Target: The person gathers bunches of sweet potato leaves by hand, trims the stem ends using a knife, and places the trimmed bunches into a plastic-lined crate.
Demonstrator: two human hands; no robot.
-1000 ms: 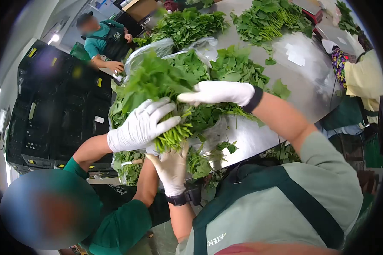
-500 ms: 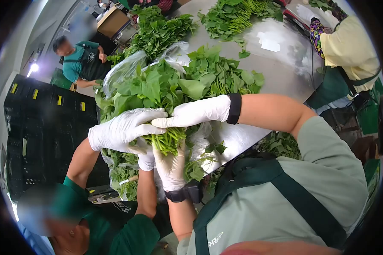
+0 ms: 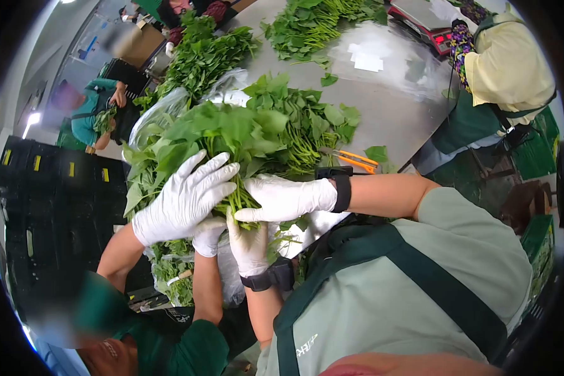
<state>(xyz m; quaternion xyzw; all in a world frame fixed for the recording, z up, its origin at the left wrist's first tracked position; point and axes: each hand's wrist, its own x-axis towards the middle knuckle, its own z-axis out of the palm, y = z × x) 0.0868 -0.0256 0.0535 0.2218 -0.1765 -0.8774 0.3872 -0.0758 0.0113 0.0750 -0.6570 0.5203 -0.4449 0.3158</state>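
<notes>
Both my hands, in white gloves, are on a bunch of leafy green stems (image 3: 239, 199) that looks like sweet potato greens. My left hand (image 3: 247, 245) is closed around the stem ends from below. From the right, my right hand (image 3: 287, 197) presses against the stems with its thumb across them. A co-worker's gloved hand (image 3: 191, 197) lies on the bunch's left side with fingers apart. The co-worker's other hand (image 3: 208, 238) is under it, partly hidden. The broad leaves (image 3: 225, 125) point away from me.
More leafy greens (image 3: 304, 125) lie behind the bunch, beside orange-handled scissors (image 3: 352, 160) on the metal table (image 3: 382, 119). Clear plastic bags (image 3: 160, 116) sit left. A red scale (image 3: 423, 28) stands far right near another worker (image 3: 511, 62). Black crates (image 3: 56, 200) are stacked left.
My right hand has shifted from across the top of the bunch to the side of its stems. The co-worker's upper hand has spread its fingers. The orange-handled scissors now show.
</notes>
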